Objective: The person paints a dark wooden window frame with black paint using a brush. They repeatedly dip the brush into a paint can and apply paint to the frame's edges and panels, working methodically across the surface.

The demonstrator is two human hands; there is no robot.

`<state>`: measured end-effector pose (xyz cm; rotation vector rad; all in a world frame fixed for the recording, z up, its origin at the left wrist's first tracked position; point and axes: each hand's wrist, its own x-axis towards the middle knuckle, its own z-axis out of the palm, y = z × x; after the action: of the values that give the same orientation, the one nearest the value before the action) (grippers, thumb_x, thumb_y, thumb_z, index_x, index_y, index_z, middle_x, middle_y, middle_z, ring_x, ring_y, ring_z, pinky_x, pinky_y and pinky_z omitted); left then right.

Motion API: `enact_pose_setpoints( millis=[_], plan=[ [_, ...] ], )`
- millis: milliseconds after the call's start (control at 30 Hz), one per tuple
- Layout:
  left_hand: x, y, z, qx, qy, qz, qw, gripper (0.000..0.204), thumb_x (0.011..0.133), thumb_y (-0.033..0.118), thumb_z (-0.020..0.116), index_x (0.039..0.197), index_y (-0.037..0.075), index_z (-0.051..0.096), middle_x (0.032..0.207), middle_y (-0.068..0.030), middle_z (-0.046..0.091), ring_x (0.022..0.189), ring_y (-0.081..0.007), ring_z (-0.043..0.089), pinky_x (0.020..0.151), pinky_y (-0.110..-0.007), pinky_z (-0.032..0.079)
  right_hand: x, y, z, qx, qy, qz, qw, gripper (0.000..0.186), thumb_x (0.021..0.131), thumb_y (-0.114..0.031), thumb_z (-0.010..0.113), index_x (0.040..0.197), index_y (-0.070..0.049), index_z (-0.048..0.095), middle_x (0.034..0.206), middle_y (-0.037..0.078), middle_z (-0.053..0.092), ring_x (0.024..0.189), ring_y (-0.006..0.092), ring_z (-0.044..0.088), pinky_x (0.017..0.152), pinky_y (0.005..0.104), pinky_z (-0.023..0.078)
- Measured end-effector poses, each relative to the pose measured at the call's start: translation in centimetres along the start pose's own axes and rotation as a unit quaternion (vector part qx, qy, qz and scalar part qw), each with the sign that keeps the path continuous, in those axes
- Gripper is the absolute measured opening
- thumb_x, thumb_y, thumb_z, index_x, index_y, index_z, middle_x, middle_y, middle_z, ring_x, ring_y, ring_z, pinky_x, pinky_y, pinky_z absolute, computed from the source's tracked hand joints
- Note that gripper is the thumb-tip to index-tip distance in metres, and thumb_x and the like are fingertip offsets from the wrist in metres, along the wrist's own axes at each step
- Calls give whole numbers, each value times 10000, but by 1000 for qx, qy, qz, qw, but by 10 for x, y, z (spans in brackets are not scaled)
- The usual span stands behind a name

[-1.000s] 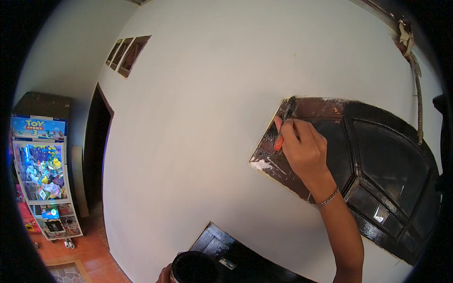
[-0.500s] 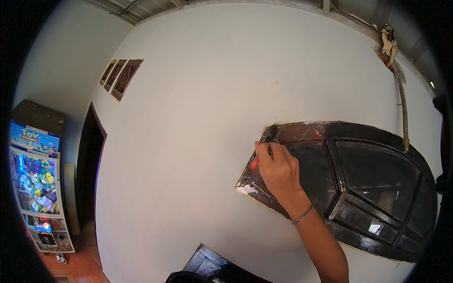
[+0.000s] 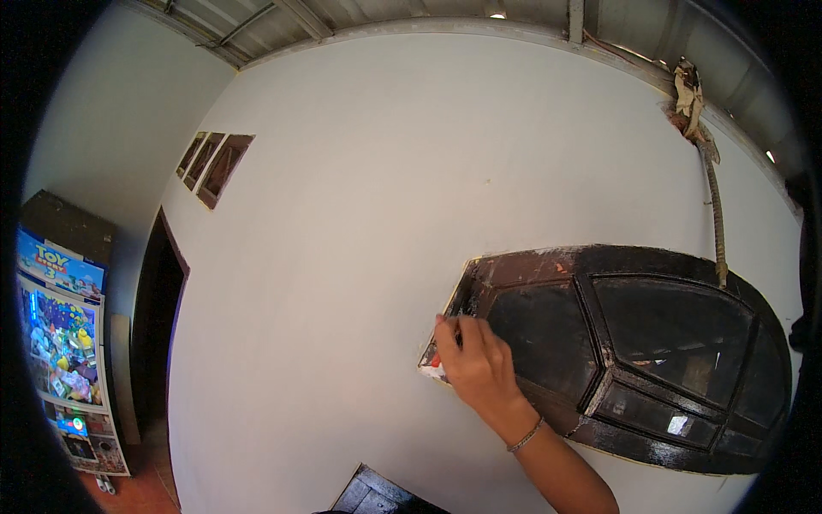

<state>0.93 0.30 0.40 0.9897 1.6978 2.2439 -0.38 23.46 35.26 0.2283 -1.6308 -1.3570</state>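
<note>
My right hand [image 3: 471,360], with a bracelet at the wrist, grips a paintbrush with a red handle [image 3: 435,362] at the left end of a dark brown wooden window frame [image 3: 591,257] with glass panes. The brush's bristles are mostly hidden by my fingers. Glossy black shows on parts of the frame, worn brown and a white patch on others. Below, the top of a dark, glossy panelled door or shutter [image 3: 381,493] rises from the lower edge. My left hand is out of view.
A lit claw machine [image 3: 68,343] stands at left beside a dark doorway [image 3: 150,325]. Three small vent openings [image 3: 218,171] sit high on the white wall [image 3: 342,214]. Metal roofing [image 3: 428,13] runs overhead, and a corrugated conduit [image 3: 717,223] hangs by the window.
My right hand has moved with the brush down along the frame's left side. The view has tilted upward, showing more roof; the dark container and my left hand have dropped out of sight.
</note>
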Motion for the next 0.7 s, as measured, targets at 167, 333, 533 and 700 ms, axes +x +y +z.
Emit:
enact_pose_setpoints(
  millis=[167, 333, 533, 700],
  plan=[
    [1, 2, 2, -25, -10, 15, 1000, 997, 595, 274, 1028, 1402, -9, 514, 1223, -178, 698, 1120, -262, 680, 963, -436, 555, 0, 12, 7, 20, -34, 25, 999, 136, 900, -55, 700, 971, -12, 592, 830, 85, 544, 730, 179, 633, 576, 270, 596],
    [0, 5, 4, -18, 1, 45, 999, 1018, 591, 321, 1043, 1401, -5, 519, 1216, -172, 702, 1112, -252, 678, 959, -428, 552, -14, -7, -5, 60, -40, 28, 997, 176, 871, -65, 712, 993, -9, 598, 855, 99, 554, 745, 202, 647, 600, 277, 601],
    [1, 7, 4, -30, -23, 22, 999, 1032, 593, 328, 1047, 1407, -14, 515, 1232, -162, 695, 1118, -237, 672, 964, -420, 548, -4, 14, 6, 25, -9, 52, 998, 178, 865, -74, 714, 986, -19, 596, 857, 98, 545, 754, 209, 650, 597, 280, 595],
    [0, 7, 5, -54, -26, 19, 998, 1040, 600, 330, 1045, 1418, -21, 508, 1251, -160, 688, 1138, -231, 663, 976, -417, 543, -15, -10, -5, 80, -79, 46, 993, 196, 830, -63, 729, 952, -26, 580, 829, 84, 525, 748, 203, 643, 602, 302, 596]
  ],
)
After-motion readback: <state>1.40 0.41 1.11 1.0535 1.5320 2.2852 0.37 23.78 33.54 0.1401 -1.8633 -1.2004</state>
